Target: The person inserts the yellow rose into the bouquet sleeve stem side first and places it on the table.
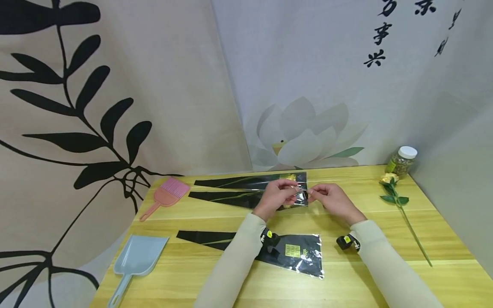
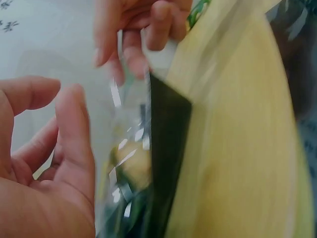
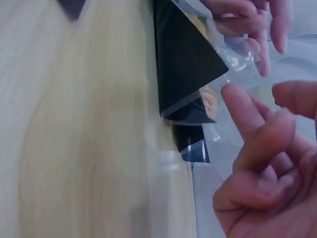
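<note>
Where a black sleeve point(image 1: 231, 198) ends, left hand point(image 1: 277, 196) and right hand point(image 1: 336, 201) nearly meet

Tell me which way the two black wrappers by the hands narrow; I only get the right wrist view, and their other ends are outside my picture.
Observer: In the head view, both black wrappers narrow toward the person's left.
Operator: Report what stands in the table's far right corner.
Observer: A jar with a white lid stands there.
Operator: Now give me something from the left side of the table.
Observer: A light blue dustpan lies there, its handle pointing toward the person's side.
</note>
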Demonstrator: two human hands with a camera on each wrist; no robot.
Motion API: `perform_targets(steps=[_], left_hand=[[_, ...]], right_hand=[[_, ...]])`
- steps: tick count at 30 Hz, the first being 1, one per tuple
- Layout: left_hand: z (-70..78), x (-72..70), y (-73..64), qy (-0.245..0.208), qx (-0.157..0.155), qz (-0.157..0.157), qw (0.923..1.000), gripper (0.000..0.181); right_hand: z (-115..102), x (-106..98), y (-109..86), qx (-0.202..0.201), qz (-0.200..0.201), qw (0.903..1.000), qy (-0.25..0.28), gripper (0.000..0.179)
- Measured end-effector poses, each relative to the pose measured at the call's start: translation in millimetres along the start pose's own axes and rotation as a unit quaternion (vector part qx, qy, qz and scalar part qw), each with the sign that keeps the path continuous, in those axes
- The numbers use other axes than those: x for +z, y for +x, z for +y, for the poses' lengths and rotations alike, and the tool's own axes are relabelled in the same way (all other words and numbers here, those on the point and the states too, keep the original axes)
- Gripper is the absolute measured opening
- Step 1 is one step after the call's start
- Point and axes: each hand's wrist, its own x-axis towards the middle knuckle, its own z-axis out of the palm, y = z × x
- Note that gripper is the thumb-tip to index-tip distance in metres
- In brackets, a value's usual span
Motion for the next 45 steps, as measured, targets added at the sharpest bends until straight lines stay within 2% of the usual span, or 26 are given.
perform_targets(steps=[4, 8, 10, 14, 16, 19, 23, 26, 28, 32, 38, 45], left_hand=[[3.1, -22.2, -5.2, 0.079, 0.037, 0.012, 0.9962, 0.033], [5.1, -50.5, -13.5, 0.176, 0.053, 0.019, 0.9828, 0.037], [5.0, -65.7, -17.9, 0.237, 0.052, 0.017, 0.9701, 0.041], [-0.2, -94.4, -23.7, 0.341, 0.05, 0.017, 0.9385, 0.052], [-4.0, -106.3, -25.5, 0.37, 0.047, 0.015, 0.9277, 0.056], [-8.2, -118.6, -28.3, 0.388, 0.036, 0.008, 0.921, 0.058], [-12.9, -125.3, -30.1, 0.414, 0.03, 0.006, 0.9096, 0.058], [-16.0, -126.3, -30.8, 0.425, 0.026, 0.013, 0.9048, 0.056], [-17.3, -126.3, -31.6, 0.425, 0.021, 0.021, 0.9046, 0.054], [-19.7, -126.7, -31.9, 0.431, 0.014, 0.031, 0.9017, 0.051], [-21.6, -127.2, -31.1, 0.428, 0.007, 0.034, 0.903, 0.049], [-22.6, -130.1, -30.7, 0.428, 0.027, 0.033, 0.9028, 0.049]], right_hand=[[-4, 0, -1.2, 0.013, 0.018, 0.9996, 0.014, 0.037], [-5, 3, -1.2, 0.03, 0.038, 0.9988, 0.01, 0.042], [-6, 6, -0.8, 0.041, 0.043, 0.9982, 0.009, 0.048], [-10, 11, 0.9, 0.069, 0.055, 0.996, 0.012, 0.065], [-13, 14, 2.6, 0.078, 0.061, 0.995, 0.013, 0.073], [-17, 19, 5.0, 0.084, 0.067, 0.9942, 0.011, 0.079], [-18, 24, 6.9, 0.089, 0.078, 0.9929, 0.003, 0.068], [-17, 26, 7.1, 0.083, 0.087, 0.9928, -0.009, 0.051], [-16, 26, 7.2, 0.077, 0.089, 0.993, -0.008, 0.041], [-14, 26, 6.0, 0.064, 0.086, 0.9943, 0.007, 0.03], [-14, 23, 2.1, 0.044, 0.081, 0.995, 0.038, 0.028], [-11, 21, -1.6, 0.026, 0.081, 0.9949, 0.054, 0.033]])
